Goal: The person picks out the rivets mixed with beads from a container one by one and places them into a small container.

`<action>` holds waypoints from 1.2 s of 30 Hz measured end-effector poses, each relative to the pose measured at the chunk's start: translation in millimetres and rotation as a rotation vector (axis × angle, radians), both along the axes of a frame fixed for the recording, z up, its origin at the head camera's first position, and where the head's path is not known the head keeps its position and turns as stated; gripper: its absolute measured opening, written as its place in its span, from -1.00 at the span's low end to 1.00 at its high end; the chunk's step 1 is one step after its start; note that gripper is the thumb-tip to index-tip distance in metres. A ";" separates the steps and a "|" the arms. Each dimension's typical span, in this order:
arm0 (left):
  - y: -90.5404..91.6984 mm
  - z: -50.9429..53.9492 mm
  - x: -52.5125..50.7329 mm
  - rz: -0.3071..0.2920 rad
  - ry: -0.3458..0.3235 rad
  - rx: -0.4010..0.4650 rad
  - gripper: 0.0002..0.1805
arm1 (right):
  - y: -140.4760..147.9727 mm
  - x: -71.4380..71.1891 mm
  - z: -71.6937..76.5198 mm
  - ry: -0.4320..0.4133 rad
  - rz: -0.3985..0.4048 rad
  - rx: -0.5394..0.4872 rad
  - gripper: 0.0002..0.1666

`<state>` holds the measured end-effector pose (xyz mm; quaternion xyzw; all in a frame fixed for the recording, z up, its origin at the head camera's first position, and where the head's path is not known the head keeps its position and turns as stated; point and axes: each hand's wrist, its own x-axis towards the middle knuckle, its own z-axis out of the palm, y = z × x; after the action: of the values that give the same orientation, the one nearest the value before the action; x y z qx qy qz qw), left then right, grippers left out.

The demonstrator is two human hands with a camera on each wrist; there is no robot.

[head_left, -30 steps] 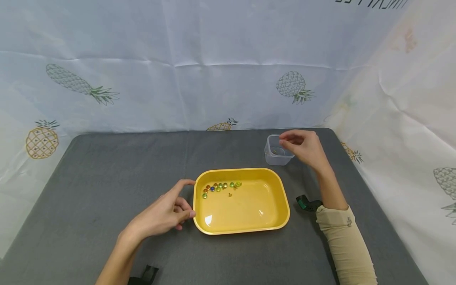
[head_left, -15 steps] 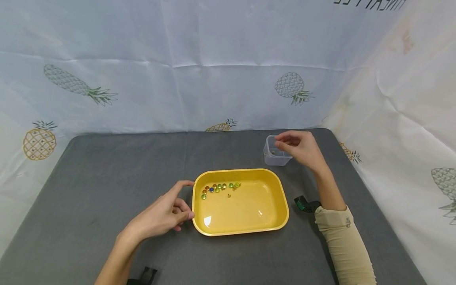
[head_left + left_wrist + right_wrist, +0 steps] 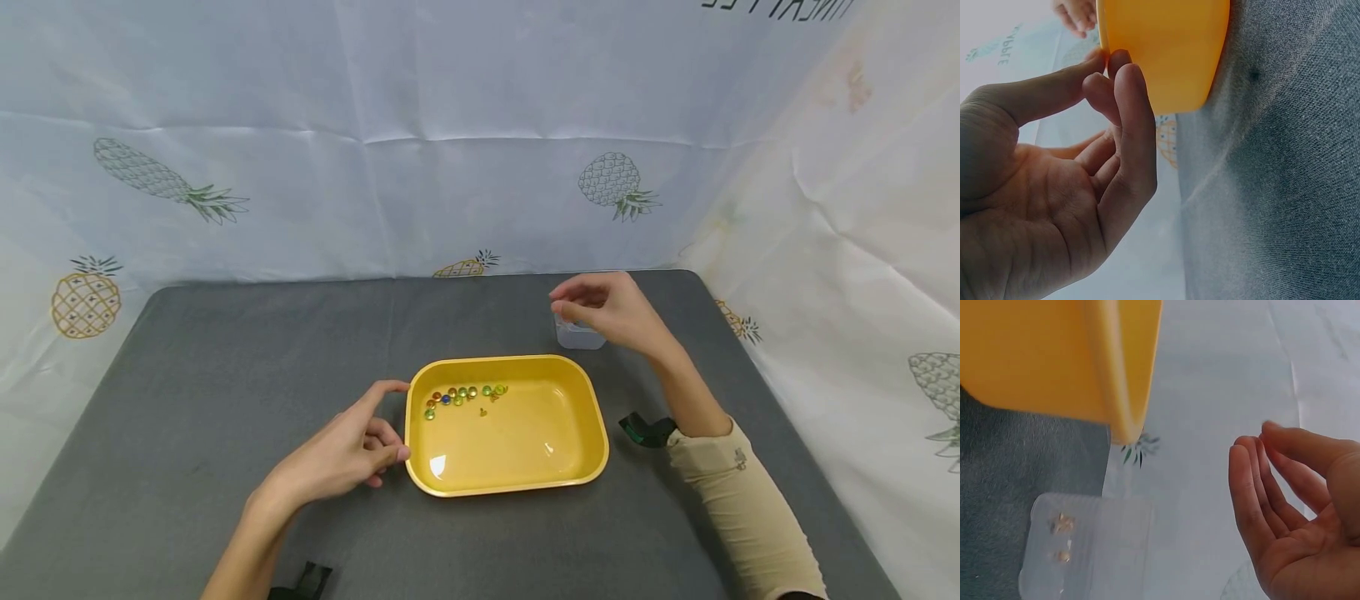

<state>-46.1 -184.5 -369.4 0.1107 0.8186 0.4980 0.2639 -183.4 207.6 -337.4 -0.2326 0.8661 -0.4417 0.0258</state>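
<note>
A yellow tray (image 3: 517, 489) holds several green, amber and blue glass beads (image 3: 462, 392) along its far left part, with small gold bits (image 3: 483, 412) nearby. At its left side my left hand (image 3: 337, 446) touches the rim with index finger and thumb spread apart; in the left wrist view this hand (image 3: 1066, 181) has its fingertips against the yellow wall (image 3: 1166, 56). My right hand (image 3: 615, 312) hovers over a clear plastic box (image 3: 580, 338), partly covering it. In the right wrist view its fingers (image 3: 1244, 481) are gently bent, nothing visible between them, and the box (image 3: 1085, 575) contains small gold pieces (image 3: 1062, 523).
The grey tabletop (image 3: 225, 375) reaches back to a hanging white cloth (image 3: 300, 208) printed with pineapples, which also runs along the right side. A black strap piece (image 3: 647, 431) sits by the right wrist, another (image 3: 309, 581) by the left forearm.
My right hand has moved left over the clear box and now hides more of it. The left hand stays at the tray's rim, and the beads lie as before.
</note>
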 end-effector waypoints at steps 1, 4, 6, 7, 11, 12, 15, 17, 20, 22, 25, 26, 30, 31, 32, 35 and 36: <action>0.1 -0.1 0.0 0.001 0.001 0.000 -0.17 | -3.1 0.6 2.2 -0.008 0.013 0.008 -0.78; 0.2 -0.4 0.1 0.001 0.003 -0.001 -0.17 | -13.9 3.3 9.2 -0.022 0.054 0.054 -0.80; 0.2 -0.5 0.0 0.002 0.003 -0.002 -0.17 | -21.6 5.0 13.3 -0.029 0.086 0.080 -0.81; 0.2 -0.3 0.0 0.002 0.004 -0.002 -0.17 | -24.9 5.4 14.7 -0.033 0.102 0.092 -0.81; 0.4 0.0 0.0 0.002 0.003 -0.004 -0.16 | -35.1 6.4 18.7 -0.075 0.166 0.103 -0.81; 0.4 0.0 0.1 0.002 0.002 -0.004 -0.16 | -36.8 6.4 18.8 -0.085 0.183 0.099 -0.81; 0.4 0.0 0.3 0.000 0.002 -0.003 -0.15 | -41.7 6.5 19.1 -0.112 0.220 0.089 -0.81; 0.1 0.0 0.4 -0.004 0.008 -0.003 -0.15 | -45.0 6.3 18.5 -0.123 0.247 0.082 -0.81; -0.3 0.2 0.4 -0.013 0.016 -0.003 -0.17 | -50.5 6.9 17.8 -0.144 0.280 0.083 -0.82; -0.5 0.4 0.3 -0.017 0.020 -0.004 -0.17 | -54.1 7.6 17.2 -0.158 0.305 0.089 -0.83; -0.6 0.7 0.2 -0.018 0.018 -0.004 -0.17 | -60.2 8.5 16.3 -0.184 0.344 0.098 -0.84; -0.5 0.7 0.2 -0.018 0.017 -0.004 -0.17 | -62.4 8.8 16.0 -0.190 0.357 0.103 -0.84; -0.4 0.9 0.3 -0.015 0.017 -0.007 -0.17 | -70.7 9.9 13.9 -0.200 0.404 0.126 -0.82; -0.3 1.1 0.2 -0.015 0.017 -0.008 -0.17 | -72.3 10.4 12.9 -0.205 0.413 0.129 -0.82; -0.3 1.2 0.2 -0.015 0.016 -0.008 -0.17 | -73.8 11.0 11.9 -0.211 0.420 0.130 -0.81; -0.2 1.8 -0.1 -0.017 0.016 -0.007 -0.17 | -77.7 13.1 7.9 -0.254 0.441 0.116 -0.78; -0.2 1.9 -0.1 -0.018 0.016 -0.006 -0.17 | -78.9 13.8 6.0 -0.272 0.448 0.110 -0.77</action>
<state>-46.2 -184.7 -367.4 0.1212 0.8211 0.4923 0.2621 -169.6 128.7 -331.4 -0.3551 0.8043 -0.4046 0.2515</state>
